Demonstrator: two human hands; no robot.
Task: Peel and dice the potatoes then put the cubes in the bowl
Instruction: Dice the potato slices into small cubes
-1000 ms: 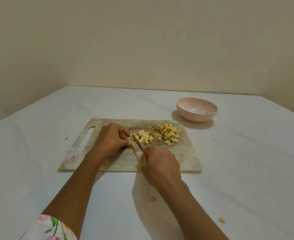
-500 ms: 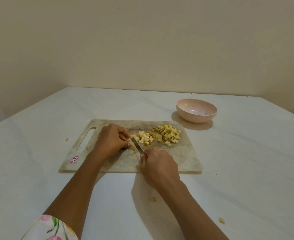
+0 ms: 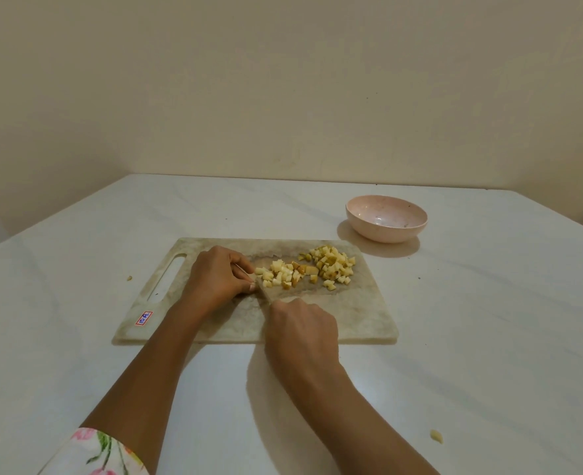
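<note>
Head view is showing dicing under way: the left hand (image 3: 214, 279) is pinching a mostly hidden potato piece (image 3: 253, 278) on the cutting board (image 3: 351, 320), while the right hand (image 3: 302, 327), fingers wrapped round the knife (image 3: 266, 293), is setting the blade against it. Diced potato cubes (image 3: 331, 267) are lying just beside the blade. The next move probably calls for a few close cuts, then moving the cubes to the pink bowl (image 3: 386, 217).

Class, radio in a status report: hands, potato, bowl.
Left hand holds potato piece, right hand grips knife. Cubes heaped on board; bowl holds none. Nothing between cubes and bowl.
</note>
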